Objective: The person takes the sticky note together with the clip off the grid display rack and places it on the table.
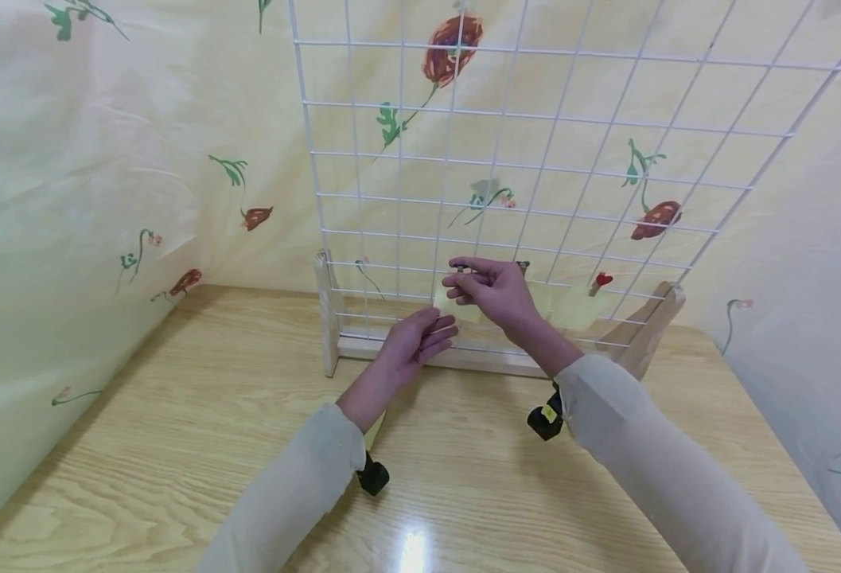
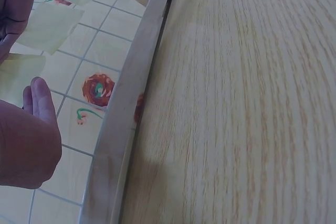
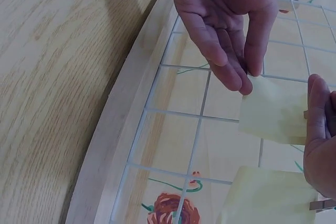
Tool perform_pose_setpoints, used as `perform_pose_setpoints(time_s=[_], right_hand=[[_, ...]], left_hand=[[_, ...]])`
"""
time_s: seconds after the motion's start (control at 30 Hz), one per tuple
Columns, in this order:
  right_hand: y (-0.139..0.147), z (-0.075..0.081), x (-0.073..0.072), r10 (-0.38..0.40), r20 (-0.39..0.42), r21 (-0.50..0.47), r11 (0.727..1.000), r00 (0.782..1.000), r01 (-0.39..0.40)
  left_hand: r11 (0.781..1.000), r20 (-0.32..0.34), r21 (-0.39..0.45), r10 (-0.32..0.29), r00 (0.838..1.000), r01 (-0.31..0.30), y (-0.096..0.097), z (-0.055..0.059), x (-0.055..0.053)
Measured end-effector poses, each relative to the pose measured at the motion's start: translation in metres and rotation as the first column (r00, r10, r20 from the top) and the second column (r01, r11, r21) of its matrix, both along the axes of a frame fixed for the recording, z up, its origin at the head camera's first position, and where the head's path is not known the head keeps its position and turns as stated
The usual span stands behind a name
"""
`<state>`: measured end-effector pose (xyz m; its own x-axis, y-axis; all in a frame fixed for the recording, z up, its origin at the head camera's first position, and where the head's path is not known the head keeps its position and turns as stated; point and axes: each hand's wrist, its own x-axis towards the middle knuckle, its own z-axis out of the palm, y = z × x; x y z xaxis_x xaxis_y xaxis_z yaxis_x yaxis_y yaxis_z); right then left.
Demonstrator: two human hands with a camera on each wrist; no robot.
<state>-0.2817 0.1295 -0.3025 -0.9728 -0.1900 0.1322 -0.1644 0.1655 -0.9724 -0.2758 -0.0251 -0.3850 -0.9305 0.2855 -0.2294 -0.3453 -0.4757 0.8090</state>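
yellow note (image 3: 273,109): between the grips, in front of the wire grid (image 1: 400,198)
left grip (image 1: 411,341): pinches the note's lower corner, likely to keep it steady
right grip (image 1: 495,293): pinches a clip (image 1: 461,268) at its top edge, seemingly to fasten it
left fingertips (image 3: 245,88): contact plain in right wrist view, unclear from head
red heart (image 1: 604,279): right of right grip in head view, outside right wrist view
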Motion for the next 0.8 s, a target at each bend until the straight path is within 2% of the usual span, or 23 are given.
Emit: perform_pose_setpoints(time_s=[0.3, 0.8], right_hand=[[-0.0004, -0.0032, 0.0007, 0.02, -0.014, -0.113, 0.993, 1.0, -0.021], [0.0024, 0.0046, 0.0033, 0.024, -0.006, -0.186, 0.982, 1.0, -0.024]], left_hand=[[1.0, 0.0, -0.01, 0.005, 1.0, -0.005, -0.0014, 0.0011, 0.0028], [0.998, -0.019, -0.058, 0.012, 1.0, -0.013, -0.0085, 0.0014, 0.0082]])
